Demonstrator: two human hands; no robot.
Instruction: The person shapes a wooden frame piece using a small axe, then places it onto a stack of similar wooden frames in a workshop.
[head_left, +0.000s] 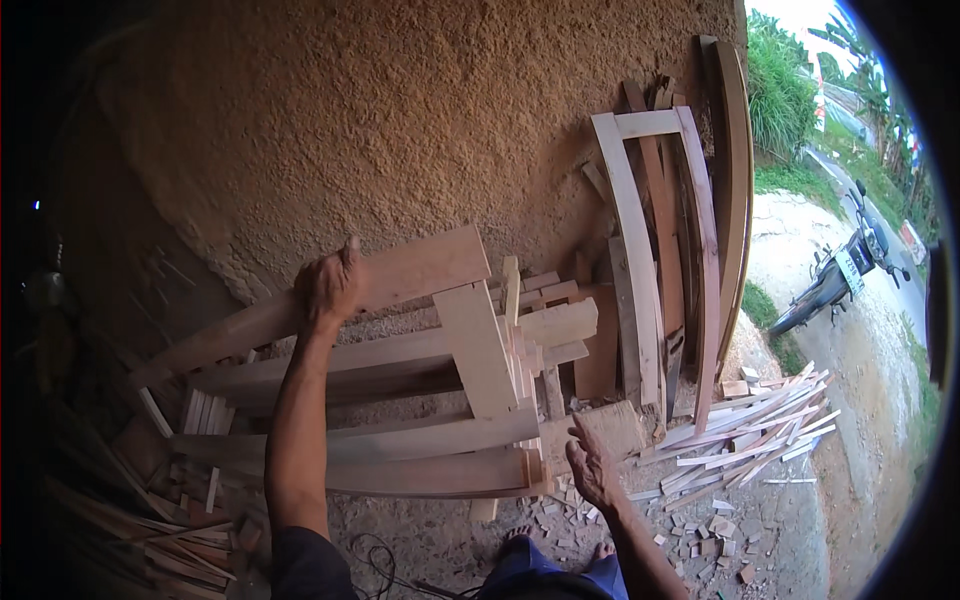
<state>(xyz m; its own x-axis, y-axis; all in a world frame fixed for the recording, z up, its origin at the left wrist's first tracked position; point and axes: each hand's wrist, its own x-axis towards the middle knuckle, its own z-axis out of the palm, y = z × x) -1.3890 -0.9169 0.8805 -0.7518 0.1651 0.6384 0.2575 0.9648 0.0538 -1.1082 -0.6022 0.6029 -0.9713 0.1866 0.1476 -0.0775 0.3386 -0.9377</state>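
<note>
My left hand (330, 285) is closed over a long, pale wooden plank (425, 265), which slopes up toward the right along the far side of a pile of timber. The plank's right end meets a short, wide crosspiece (477, 350); whether the two are joined I cannot tell. Below it, long smooth boards (430, 435) lie stacked in layers, their right ends near my right hand (592, 465). That hand is open, fingers stretched, beside a short pale board (615, 430). It holds nothing that I can see.
A narrow wooden frame (630, 200) and dark planks (738, 200) lean on the rough brown wall (380, 120). Thin offcut strips (770, 430) lie at right, small wood scraps (710, 540) by my feet. A cable (380, 565) runs along the floor. A motorcycle (845, 265) stands outside.
</note>
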